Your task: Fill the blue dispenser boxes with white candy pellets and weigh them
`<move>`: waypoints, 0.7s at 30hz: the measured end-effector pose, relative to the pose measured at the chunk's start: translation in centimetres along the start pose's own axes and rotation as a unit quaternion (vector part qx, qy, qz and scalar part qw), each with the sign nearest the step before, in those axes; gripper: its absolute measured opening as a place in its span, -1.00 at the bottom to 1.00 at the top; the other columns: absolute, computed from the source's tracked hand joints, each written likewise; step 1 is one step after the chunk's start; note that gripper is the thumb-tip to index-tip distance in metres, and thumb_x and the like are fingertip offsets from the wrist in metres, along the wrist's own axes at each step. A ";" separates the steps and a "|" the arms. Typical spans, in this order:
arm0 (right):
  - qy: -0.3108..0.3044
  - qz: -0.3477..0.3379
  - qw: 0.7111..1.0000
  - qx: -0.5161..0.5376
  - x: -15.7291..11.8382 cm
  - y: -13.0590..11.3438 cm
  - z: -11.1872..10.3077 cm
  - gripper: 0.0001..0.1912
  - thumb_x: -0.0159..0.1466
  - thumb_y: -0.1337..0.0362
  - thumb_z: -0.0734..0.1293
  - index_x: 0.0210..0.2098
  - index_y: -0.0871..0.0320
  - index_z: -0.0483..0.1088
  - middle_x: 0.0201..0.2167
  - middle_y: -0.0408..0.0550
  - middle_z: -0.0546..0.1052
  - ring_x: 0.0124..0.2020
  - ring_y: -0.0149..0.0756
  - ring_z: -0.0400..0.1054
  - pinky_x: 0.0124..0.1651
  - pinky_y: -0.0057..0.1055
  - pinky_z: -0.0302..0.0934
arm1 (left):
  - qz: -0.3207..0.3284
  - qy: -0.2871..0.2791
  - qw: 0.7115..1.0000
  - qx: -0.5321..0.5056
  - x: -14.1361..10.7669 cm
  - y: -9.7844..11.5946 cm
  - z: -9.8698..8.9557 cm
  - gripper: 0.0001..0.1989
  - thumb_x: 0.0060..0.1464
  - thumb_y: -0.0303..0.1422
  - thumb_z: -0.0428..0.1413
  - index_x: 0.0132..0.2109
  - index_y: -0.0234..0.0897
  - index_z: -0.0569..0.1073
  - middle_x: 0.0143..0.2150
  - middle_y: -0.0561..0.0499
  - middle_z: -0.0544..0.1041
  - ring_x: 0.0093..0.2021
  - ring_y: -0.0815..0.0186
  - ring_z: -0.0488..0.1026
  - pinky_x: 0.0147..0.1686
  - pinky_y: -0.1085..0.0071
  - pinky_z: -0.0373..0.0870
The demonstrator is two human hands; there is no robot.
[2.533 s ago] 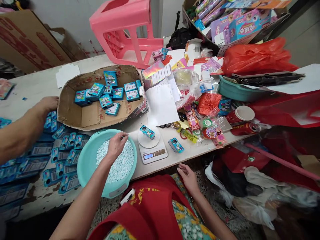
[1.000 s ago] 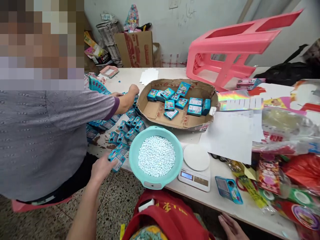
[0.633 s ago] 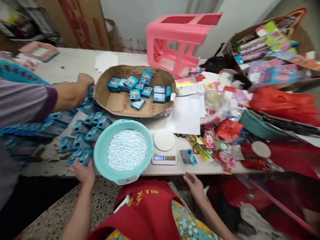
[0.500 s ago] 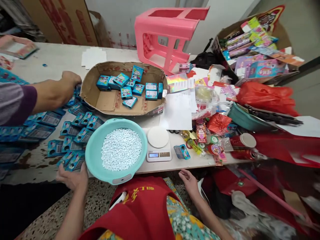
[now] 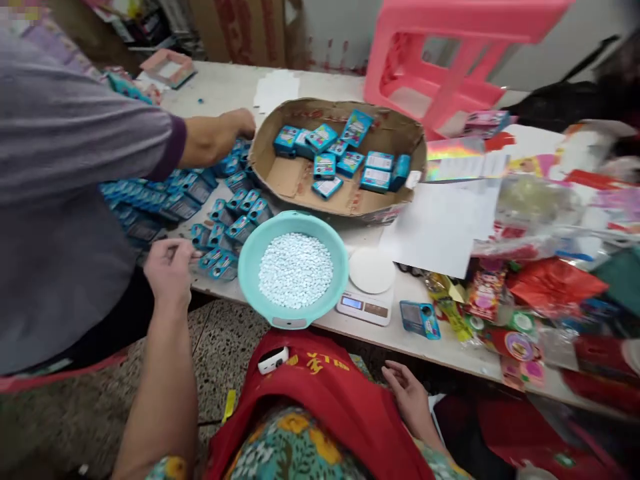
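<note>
Pink stool (image 5: 453,87) on its side, white papers (image 5: 435,230), probably a red plastic bag (image 5: 555,287).

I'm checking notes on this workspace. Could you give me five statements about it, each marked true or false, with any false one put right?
1. The mint basin holds small pale pellets. True.
2. A blue pack sits on the scale. False: that pack lies on the table, right of the scale in view.
3. The right hand is inside the basin. False: it is off the table's front edge, near the red apron.
4. The cardboard tray holds several blue boxes. True.
5. The co-worker's sleeve is yellow. False: it is grey with a purple cuff.
</note>
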State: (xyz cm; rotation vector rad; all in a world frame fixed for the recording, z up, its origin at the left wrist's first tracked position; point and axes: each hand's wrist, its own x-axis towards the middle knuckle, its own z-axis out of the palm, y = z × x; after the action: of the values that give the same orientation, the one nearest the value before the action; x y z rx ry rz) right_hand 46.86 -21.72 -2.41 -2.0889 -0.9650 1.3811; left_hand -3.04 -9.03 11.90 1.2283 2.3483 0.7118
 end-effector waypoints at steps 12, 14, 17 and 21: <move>-0.354 -0.225 0.889 -0.185 -4.1 -13.9 11.3 -0.67 0.20 0.02 0.30 -0.18 0.06 0.53 -0.38 -0.07 0.50 -0.40 -0.29 0.35 -0.33 -0.40 0.23 | 0.088 -0.552 0.824 -0.094 -7.2 0.7 1.2 -0.77 -0.01 -0.23 0.06 -0.36 -0.24 0.54 -0.39 0.03 0.51 -0.37 0.32 0.40 -0.36 0.47 0.30; -0.376 -0.230 0.872 -0.211 -4.7 -14.7 14.0 -0.65 0.18 0.00 0.32 -0.18 0.06 0.54 -0.37 -0.07 0.52 -0.40 -0.29 0.36 -0.33 -0.41 0.23 | 0.126 -0.573 0.807 -0.063 -8.9 -2.0 3.5 -0.78 -0.03 -0.28 0.08 -0.27 -0.22 0.57 -0.30 0.01 0.52 -0.31 0.30 0.41 -0.31 0.46 0.30; -0.381 -0.245 0.852 -0.262 -5.4 -15.0 17.2 -0.69 0.13 0.03 0.35 -0.26 0.07 0.57 -0.40 -0.08 0.56 -0.41 -0.28 0.39 -0.34 -0.43 0.22 | 0.197 -0.559 0.806 0.002 -11.3 -5.0 5.2 -0.72 0.03 -0.29 0.01 -0.18 -0.16 0.57 -0.21 -0.05 0.48 -0.18 0.24 0.40 -0.15 0.37 0.31; -0.422 -0.246 0.772 -0.408 -6.1 -15.9 20.6 -0.73 0.15 0.08 0.32 -0.27 0.02 0.58 -0.36 -0.14 0.61 -0.36 -0.31 0.44 -0.34 -0.50 0.20 | 0.247 -0.529 0.799 0.145 -12.5 -5.8 4.5 -0.62 0.10 -0.30 -0.14 -0.25 -0.21 0.58 -0.12 -0.17 0.46 -0.08 0.08 0.40 -0.12 0.17 0.34</move>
State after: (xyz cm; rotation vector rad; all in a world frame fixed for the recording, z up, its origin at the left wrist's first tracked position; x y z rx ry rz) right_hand 21.54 -16.16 4.16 -1.3321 -2.6518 1.7790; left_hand 2.48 -21.15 6.24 1.7630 1.2087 -0.2474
